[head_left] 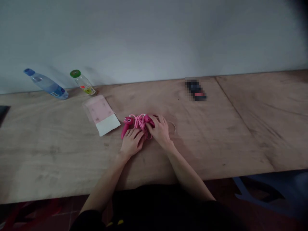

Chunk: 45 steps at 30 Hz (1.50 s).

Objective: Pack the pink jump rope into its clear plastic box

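A pink jump rope [139, 121] lies on the wooden table, its cord gathered in a loose bundle between two darker pink handles. The left handle [125, 130] has a cartoon face with big eyes at its top and rests flat, tilted. My left hand [132, 140] is at the near side of the bundle, fingers curled onto the cord beside that handle; its fingertips are partly hidden. With thumb and fingers, my right hand [159, 130] grips the other handle [148, 119], covering most of it. Just right of this hand, a thin pale loop [175, 126] lies on the wood.
Left of the rope lies a clear plastic pack with a pink and white card [103, 112]. Behind it stand a green-lidded jar [84, 84] and a blue bottle [48, 85] near the wall. A blurred dark object [196, 89] sits back right. A blue stool [255, 195] is below the table.
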Each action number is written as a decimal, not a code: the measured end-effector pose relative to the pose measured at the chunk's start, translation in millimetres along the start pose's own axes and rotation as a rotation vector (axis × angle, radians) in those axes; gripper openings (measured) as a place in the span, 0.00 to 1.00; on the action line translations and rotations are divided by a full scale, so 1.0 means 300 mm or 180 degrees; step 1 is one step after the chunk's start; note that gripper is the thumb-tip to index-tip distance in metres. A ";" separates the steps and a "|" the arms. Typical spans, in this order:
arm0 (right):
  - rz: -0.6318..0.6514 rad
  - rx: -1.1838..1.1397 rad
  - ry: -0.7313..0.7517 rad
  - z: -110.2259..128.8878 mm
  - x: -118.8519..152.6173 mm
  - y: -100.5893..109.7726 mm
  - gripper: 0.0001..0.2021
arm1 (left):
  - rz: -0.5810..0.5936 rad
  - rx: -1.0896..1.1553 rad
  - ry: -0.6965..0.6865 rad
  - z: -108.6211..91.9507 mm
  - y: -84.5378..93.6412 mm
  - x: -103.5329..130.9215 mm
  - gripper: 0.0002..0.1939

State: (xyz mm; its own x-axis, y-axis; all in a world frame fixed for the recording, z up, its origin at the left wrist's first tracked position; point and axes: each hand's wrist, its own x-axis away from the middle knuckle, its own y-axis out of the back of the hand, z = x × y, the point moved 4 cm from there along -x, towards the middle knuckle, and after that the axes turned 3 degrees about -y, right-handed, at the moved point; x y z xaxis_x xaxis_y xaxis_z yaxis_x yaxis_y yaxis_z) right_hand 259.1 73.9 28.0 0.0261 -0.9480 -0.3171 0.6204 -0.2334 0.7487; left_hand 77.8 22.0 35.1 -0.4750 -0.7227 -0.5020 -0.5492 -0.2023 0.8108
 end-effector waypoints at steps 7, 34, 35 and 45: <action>-0.0050 -0.1154 -0.0745 -0.076 0.002 0.010 0.19 | -0.0086 0.0066 0.0104 -0.001 0.000 -0.005 0.14; -0.0238 -0.0556 0.0363 -0.065 0.042 0.117 0.19 | 0.0081 -0.0653 0.1167 0.018 0.039 -0.002 0.12; -0.0278 -0.0548 0.0364 -0.049 0.047 0.117 0.17 | 0.0092 -0.0625 0.1161 0.017 0.038 -0.001 0.13; 0.0221 -0.0073 0.0365 0.045 0.076 0.041 0.10 | -0.0194 -0.0216 0.0615 -0.005 0.016 0.008 0.13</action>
State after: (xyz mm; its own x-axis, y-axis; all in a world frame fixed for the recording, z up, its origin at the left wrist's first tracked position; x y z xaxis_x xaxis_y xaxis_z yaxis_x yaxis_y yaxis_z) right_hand 256.9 46.4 37.9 0.1581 -0.9305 -0.3304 0.6317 -0.1619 0.7581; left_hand 75.2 18.3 38.2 -0.2980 -0.8197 -0.4891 -0.5224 -0.2888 0.8023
